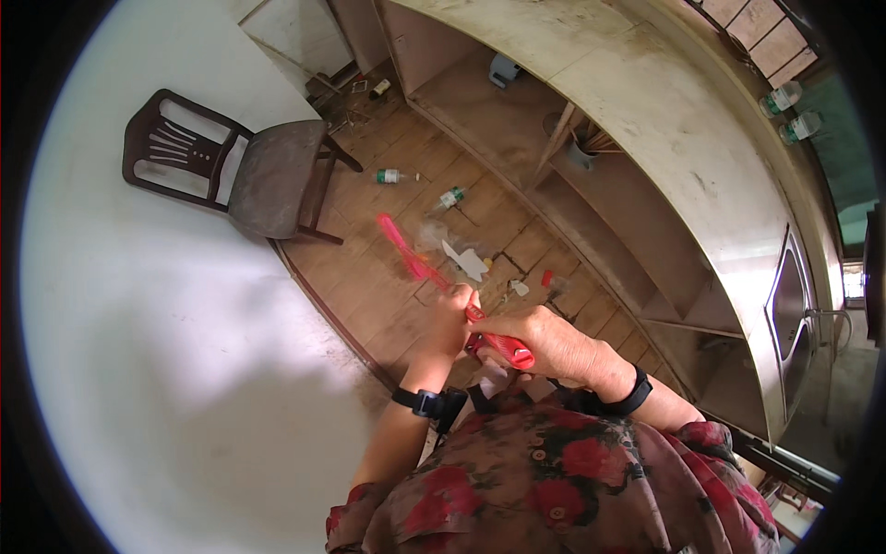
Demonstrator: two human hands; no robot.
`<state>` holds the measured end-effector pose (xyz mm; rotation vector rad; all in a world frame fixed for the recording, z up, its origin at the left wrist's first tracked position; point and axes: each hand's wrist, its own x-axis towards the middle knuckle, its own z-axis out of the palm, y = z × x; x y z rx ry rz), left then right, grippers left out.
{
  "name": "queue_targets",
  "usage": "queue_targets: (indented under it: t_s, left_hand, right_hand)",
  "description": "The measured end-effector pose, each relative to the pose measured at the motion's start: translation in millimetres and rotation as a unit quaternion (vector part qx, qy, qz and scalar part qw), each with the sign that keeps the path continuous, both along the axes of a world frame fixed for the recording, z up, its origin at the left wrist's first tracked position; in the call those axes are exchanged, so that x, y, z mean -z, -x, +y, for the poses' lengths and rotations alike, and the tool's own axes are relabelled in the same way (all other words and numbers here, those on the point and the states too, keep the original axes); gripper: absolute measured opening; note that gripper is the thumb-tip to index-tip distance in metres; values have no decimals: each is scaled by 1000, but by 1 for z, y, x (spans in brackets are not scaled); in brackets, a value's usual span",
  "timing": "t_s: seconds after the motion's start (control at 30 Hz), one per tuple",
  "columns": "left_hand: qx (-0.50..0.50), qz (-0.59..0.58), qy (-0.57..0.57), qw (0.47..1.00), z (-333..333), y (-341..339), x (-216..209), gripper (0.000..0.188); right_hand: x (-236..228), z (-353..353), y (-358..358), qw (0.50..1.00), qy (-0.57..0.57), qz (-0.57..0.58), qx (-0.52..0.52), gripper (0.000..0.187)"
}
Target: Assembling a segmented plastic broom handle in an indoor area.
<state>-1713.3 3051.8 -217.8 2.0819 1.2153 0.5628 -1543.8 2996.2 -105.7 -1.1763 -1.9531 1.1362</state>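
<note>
Right hand [544, 340]: fingers wrapped tight around red broom handle [494, 342].
Left hand [454, 314]: fingers curled round same handle, higher up.
Broom: pink head [399, 245] blurred, angled over wooden floor [369, 277].
Floor: plastic bottles [389, 175], paper scraps [466, 261].
Beyond: dark chair [268, 175] by white wall.

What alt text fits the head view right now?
Both hands, left hand and right hand, grip a red broom handle over a littered wooden floor. A dark chair stands by the white wall.
</note>
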Motion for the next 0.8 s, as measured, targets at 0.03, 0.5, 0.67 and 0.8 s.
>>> queue_targets:
  t_s: [0.03,0.5,0.67,0.8]
  left_hand:
    - [-9,4,-33,999,-3,-1,-6,7]
    - [171,-14,20,985,-75,-68,-106,12]
    - [291,-139,203,924,-103,-101,-98,11]
    - [370,-145,234,888,-125,-127,-91,11]
  right_hand:
    - [-6,-4,-5,1000,-3,1,1,43]
    - [50,-87,-51,972,46,117,197,56]
    - [80,-144,-85,970,134,-112,170,25]
    - [123,-209,-109,895,223,-286,261,25]
